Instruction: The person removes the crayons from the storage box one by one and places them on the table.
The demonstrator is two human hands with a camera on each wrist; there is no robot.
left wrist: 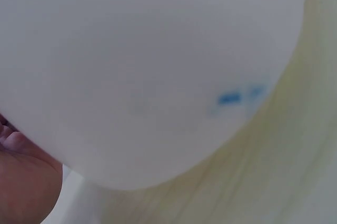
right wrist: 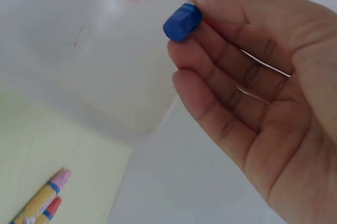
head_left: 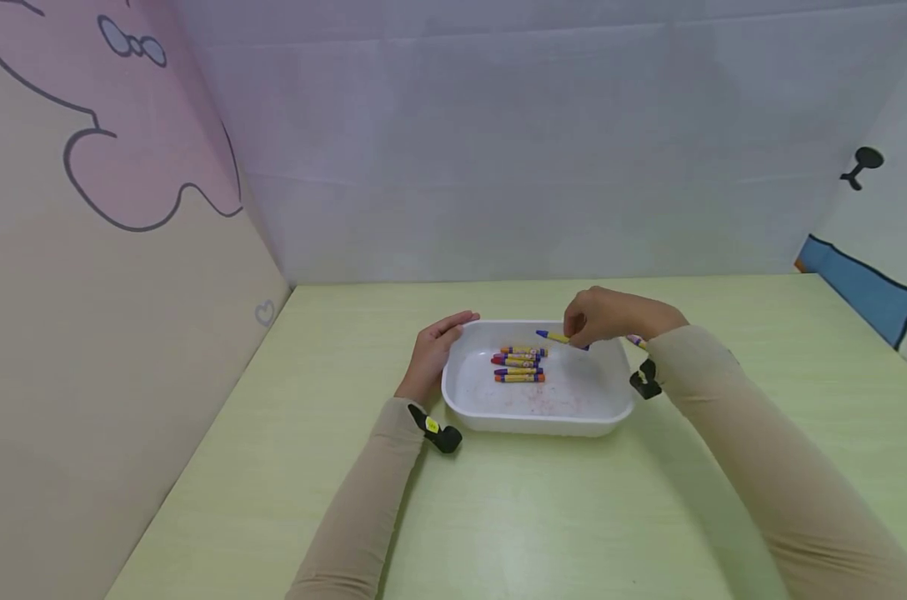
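Observation:
A white tray (head_left: 468,396) has my left hand (head_left: 433,350) resting against its left side, the fingers stretched out along the back left corner. In the left wrist view, the tray wall (left wrist: 158,76) fills most of the picture, and part of that hand (left wrist: 29,182) shows at the lower left. Over the right back part of the tray, my right hand (head_left: 611,318) pinches a blue crayon (head_left: 553,337) with a yellow wrapper between thumb and fingers. The crayon's flat blue end (right wrist: 180,25) points toward the right wrist camera. Several crayons (head_left: 519,363) lie side by side in the tray.
To the right of the tray, a pink crayon (right wrist: 42,197) and a red crayon (right wrist: 51,211) lie on the light green table (head_left: 513,517). Reddish specks mark the tray floor. A pale cloth wall (head_left: 536,150) stands behind the table, with printed walls at both sides.

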